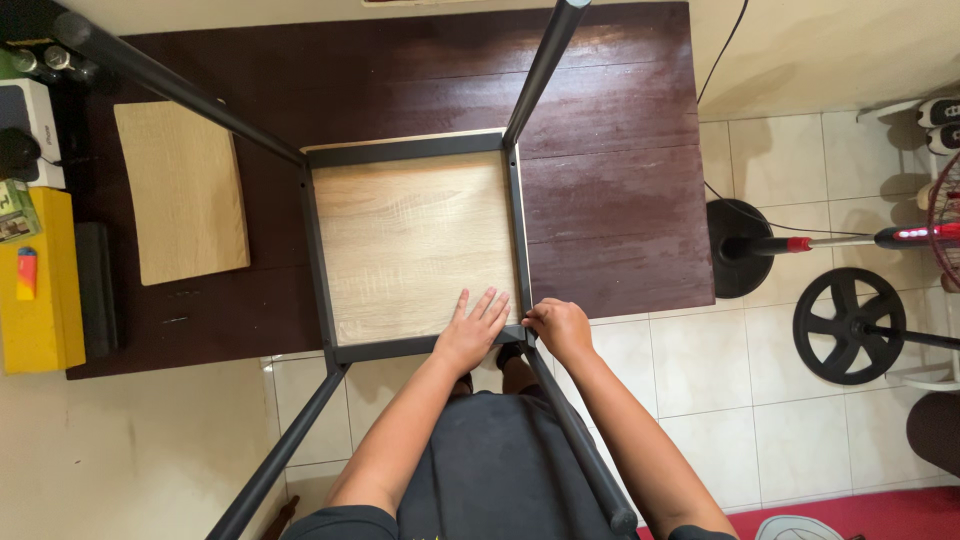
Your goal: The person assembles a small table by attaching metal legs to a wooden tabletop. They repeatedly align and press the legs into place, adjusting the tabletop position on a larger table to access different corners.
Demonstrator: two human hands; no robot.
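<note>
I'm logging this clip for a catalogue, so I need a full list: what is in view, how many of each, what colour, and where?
Upturned seat frame: one, dark metal, four legs pointing up, centre of mat.
Seat panel: one, pale wood, inside the frame.
Loose curved panel: one, pale wood, left on mat.
Mat: one, dark brown, on tiled floor.
Yellow box: one, far left.
White box: one, upper left.
Fan stand: one, black round base, right.
Fan guard: one, black, spoked, right.
Cable: one, black, upper right.
Left hand: flat on the seat panel.
Right hand: closed at the frame's near right corner.
</note>
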